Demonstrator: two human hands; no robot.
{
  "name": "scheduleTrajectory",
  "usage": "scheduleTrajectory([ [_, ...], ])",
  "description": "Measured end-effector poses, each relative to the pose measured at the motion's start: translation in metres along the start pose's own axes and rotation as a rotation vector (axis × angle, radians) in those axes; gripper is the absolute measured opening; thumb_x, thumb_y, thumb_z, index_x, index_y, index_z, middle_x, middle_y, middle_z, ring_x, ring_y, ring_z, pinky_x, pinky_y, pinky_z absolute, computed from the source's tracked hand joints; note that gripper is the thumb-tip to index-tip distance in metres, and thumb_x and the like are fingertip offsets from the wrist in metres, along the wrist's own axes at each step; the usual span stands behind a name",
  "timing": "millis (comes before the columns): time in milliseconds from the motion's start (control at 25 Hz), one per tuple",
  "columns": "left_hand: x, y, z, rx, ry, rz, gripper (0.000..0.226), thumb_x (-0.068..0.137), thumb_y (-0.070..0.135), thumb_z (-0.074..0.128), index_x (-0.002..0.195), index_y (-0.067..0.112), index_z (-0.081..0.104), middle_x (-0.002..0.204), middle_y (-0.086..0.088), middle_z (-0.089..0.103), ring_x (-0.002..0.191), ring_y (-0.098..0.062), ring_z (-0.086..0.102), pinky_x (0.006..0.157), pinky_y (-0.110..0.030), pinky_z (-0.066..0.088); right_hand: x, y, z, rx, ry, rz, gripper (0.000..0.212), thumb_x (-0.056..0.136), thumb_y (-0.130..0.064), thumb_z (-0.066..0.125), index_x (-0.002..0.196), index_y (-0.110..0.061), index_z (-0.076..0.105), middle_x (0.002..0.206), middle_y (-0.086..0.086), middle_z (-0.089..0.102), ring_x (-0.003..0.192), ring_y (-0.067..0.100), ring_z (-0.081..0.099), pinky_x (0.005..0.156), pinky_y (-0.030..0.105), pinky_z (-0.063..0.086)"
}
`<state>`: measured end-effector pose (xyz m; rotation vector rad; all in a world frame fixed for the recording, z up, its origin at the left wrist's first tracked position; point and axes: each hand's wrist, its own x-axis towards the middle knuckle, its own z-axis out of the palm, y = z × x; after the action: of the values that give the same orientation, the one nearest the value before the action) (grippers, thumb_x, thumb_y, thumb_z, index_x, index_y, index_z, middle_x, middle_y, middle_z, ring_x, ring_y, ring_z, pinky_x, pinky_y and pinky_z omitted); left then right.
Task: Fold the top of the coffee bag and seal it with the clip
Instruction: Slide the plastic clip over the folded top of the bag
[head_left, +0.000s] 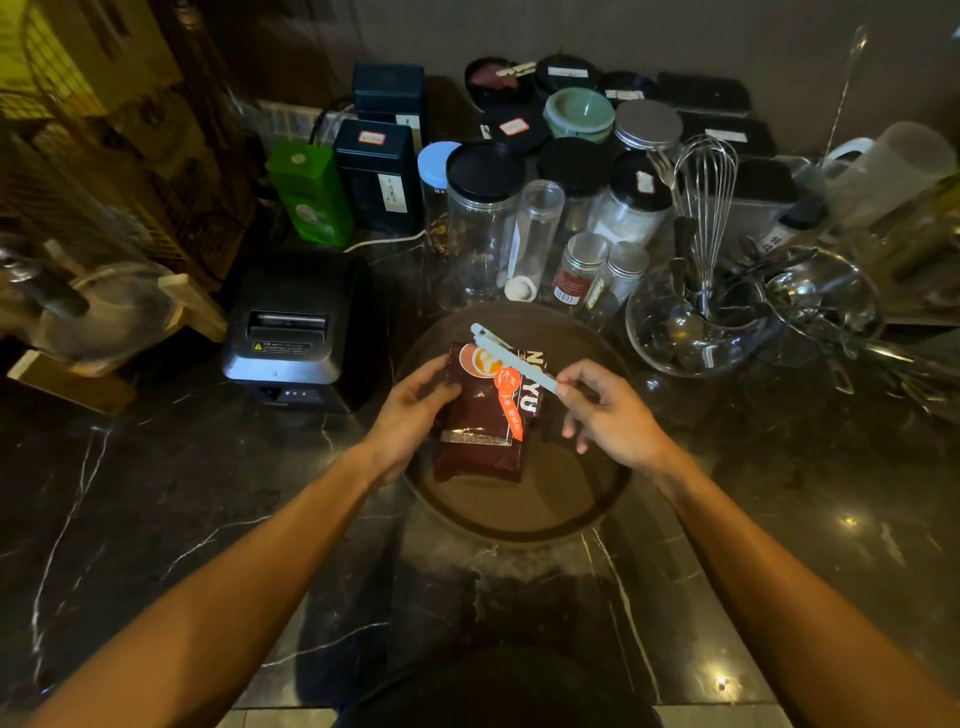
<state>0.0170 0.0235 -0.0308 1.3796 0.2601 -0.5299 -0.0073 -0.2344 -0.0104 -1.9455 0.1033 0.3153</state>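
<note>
A dark red coffee bag (485, 415) lies on a round brown tray (550, 499) in the middle of the black marble worktop (156, 493), its folded, crimped top toward the person. The left hand (410, 415) grips the bag's left edge, thumb on top. The right hand (613, 410) pinches one end of a pale blue sealing clip (514, 358) between thumb and fingers, and the clip slants across the bag's far end. A receipt printer (293, 332) stands left of the tray.

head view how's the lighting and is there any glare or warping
Head view: dim overall, warm yellow cast at the upper left; bright glare spots on the marble counter; wide-angle bending stretches the edges; the coffee bag and clip are fairly sharp, its print partly readable.
</note>
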Motion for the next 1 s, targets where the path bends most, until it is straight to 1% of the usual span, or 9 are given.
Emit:
scheduleTrajectory([
  [240,-0.003,-0.002,-0.002,-0.004,-0.06,0.011,0.046,0.101,0.015,0.059,0.145,0.024,0.052,0.127,-0.006,0.072,0.116,-0.02,0.07,0.097,-0.044,0.057,-0.001,-0.004,0.009,0.047,-0.009,0.006,0.009,0.104,-0.016,0.054,0.104,-0.007,0.056,0.11,0.002,0.064,0.06,0.015,0.064,0.047,0.031,0.052],
  [320,-0.002,-0.003,-0.002,0.008,-0.048,0.018,0.041,0.1,0.015,0.061,0.141,0.018,0.055,0.123,-0.007,0.073,0.115,-0.023,0.07,0.096,-0.045,0.058,0.0,-0.003,0.01,0.074,0.002,0.015,0.007,0.104,-0.014,0.054,0.103,-0.007,0.056,0.107,0.004,0.063,0.058,0.013,0.064,0.046,0.031,0.051],
  [400,-0.001,-0.006,-0.001,-0.005,-0.026,0.029,0.034,0.099,0.011,0.061,0.132,0.007,0.057,0.113,-0.007,0.076,0.112,-0.026,0.07,0.096,-0.044,0.057,-0.001,-0.002,0.01,0.106,0.007,0.023,0.006,0.104,-0.013,0.054,0.098,-0.012,0.057,0.102,0.001,0.063,0.057,0.012,0.064,0.045,0.031,0.052],
  [480,-0.001,-0.005,0.002,-0.013,-0.002,0.03,0.029,0.098,0.009,0.062,0.127,0.003,0.058,0.107,-0.005,0.077,0.108,-0.026,0.07,0.094,-0.041,0.058,-0.001,-0.001,0.012,0.142,0.01,0.042,0.009,0.104,-0.013,0.054,0.095,-0.016,0.055,0.096,0.001,0.062,0.057,0.013,0.064,0.045,0.031,0.052],
  [560,-0.002,-0.004,0.005,-0.015,0.026,0.025,0.033,0.098,0.008,0.063,0.129,0.003,0.055,0.109,-0.008,0.076,0.104,-0.025,0.072,0.091,-0.038,0.06,-0.001,-0.001,0.015,0.163,0.012,0.073,0.009,0.104,-0.012,0.054,0.095,-0.014,0.053,0.091,0.003,0.062,0.058,0.013,0.064,0.046,0.031,0.051],
  [680,-0.002,-0.002,0.009,-0.019,0.046,0.015,0.037,0.098,0.008,0.063,0.133,0.002,0.052,0.116,-0.015,0.073,0.109,-0.03,0.071,0.095,-0.044,0.058,-0.001,-0.004,0.016,0.147,0.005,0.09,0.009,0.104,-0.013,0.054,0.096,-0.012,0.049,0.093,0.003,0.062,0.058,0.014,0.065,0.049,0.034,0.051],
  [800,-0.002,0.001,0.008,0.011,0.038,0.003,0.035,0.098,0.011,0.063,0.132,0.005,0.054,0.112,-0.011,0.076,0.109,-0.029,0.072,0.095,-0.047,0.058,0.001,-0.005,0.014,0.074,-0.024,0.071,0.009,0.104,-0.014,0.052,0.103,-0.011,0.044,0.104,0.0,0.062,0.06,0.015,0.065,0.049,0.032,0.051],
  [880,-0.002,0.002,0.008,0.011,0.021,-0.006,0.038,0.099,0.011,0.061,0.135,0.006,0.052,0.113,-0.014,0.075,0.11,-0.031,0.072,0.097,-0.049,0.057,0.002,-0.005,0.014,0.068,-0.044,0.053,0.013,0.104,-0.013,0.052,0.109,-0.013,0.04,0.109,0.0,0.063,0.06,0.017,0.066,0.05,0.034,0.052],
  [1000,-0.001,0.002,0.01,0.02,0.012,-0.016,0.043,0.1,0.009,0.06,0.141,0.008,0.047,0.115,-0.014,0.074,0.111,-0.03,0.071,0.099,-0.05,0.056,0.004,-0.005,0.013,0.123,-0.102,0.063,0.028,0.104,-0.012,0.053,0.127,-0.016,0.038,0.115,0.003,0.066,0.06,0.015,0.067,0.049,0.03,0.054],
])
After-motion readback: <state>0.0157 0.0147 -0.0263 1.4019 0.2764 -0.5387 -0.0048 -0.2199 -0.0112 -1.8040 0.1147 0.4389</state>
